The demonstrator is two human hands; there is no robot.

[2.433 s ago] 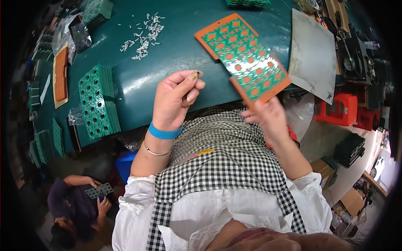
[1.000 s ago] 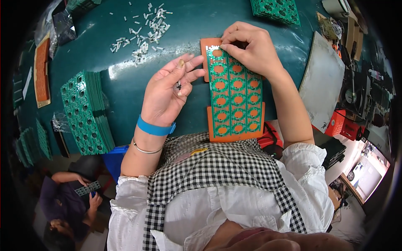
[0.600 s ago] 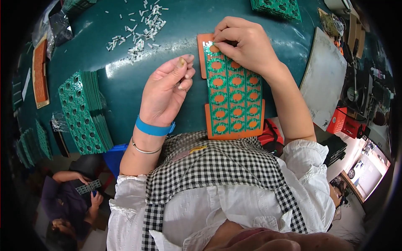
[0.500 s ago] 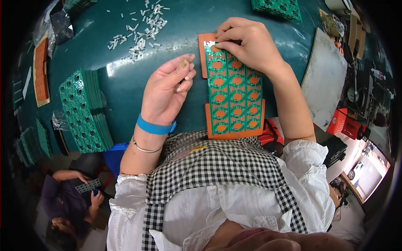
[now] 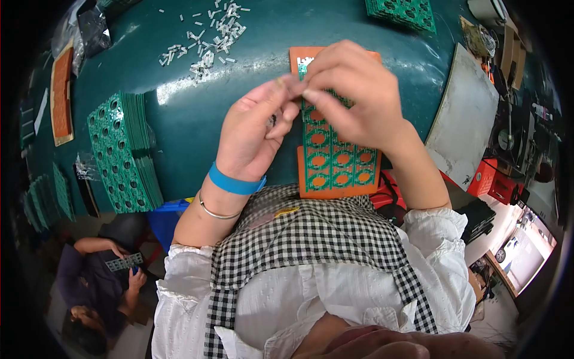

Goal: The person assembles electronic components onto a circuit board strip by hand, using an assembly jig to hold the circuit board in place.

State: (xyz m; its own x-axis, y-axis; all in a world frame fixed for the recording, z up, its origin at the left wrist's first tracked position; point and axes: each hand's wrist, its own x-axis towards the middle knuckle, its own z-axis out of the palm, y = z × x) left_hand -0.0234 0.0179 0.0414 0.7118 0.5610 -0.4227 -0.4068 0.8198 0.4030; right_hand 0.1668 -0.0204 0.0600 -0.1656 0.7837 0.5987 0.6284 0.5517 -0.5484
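A green circuit board panel [image 5: 330, 149] with rows of round holes lies on an orange backing board [image 5: 339, 192] in front of me. Over the panel's far left part, my left hand [image 5: 251, 131] and my right hand [image 5: 356, 96] meet at their fingertips. The left has thumb and forefinger pressed together and the other fingers curled, with a small piece just showing in the palm. My right thumb and forefinger pinch close to the left fingertips, slightly blurred. Whatever lies between the fingertips is too small to name. My right hand hides the panel's far part.
Small whitish pieces [image 5: 206, 57] lie scattered at the far left. A stack of green panels [image 5: 122, 152] stands left, another [image 5: 402, 13] far right. An orange strip [image 5: 61, 96] lies far left, a grey board [image 5: 463, 116] right. At lower left a person [image 5: 89, 281] holds a panel.
My right hand has come back from the panel's far left corner toward me, and my left hand has moved right and up to meet it. The view has shifted slightly.
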